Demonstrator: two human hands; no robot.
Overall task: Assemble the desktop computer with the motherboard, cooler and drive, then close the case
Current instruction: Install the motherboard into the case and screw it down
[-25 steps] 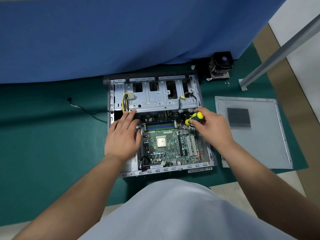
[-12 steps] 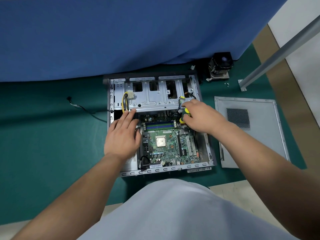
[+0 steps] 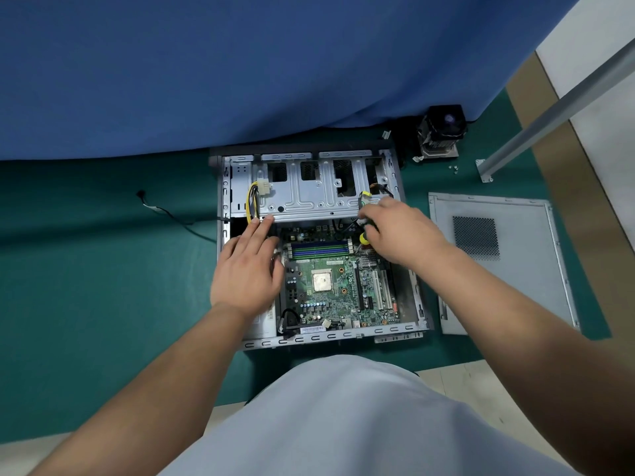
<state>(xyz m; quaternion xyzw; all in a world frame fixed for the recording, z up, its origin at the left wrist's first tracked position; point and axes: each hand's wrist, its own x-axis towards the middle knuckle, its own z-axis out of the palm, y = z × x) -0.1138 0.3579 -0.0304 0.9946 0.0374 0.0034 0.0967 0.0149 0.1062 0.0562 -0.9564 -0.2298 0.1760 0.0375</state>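
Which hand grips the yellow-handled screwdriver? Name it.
The right hand, over the green motherboard's far right corner, grips the yellow-handled screwdriver. The left hand lies flat with straight fingers on the grey metal case.

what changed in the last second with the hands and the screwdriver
The right hand, gripping the yellow-handled screwdriver, moved left and up toward the drive cage, now covering most of the handle. The left hand, motherboard, side panel and cooler stayed put.
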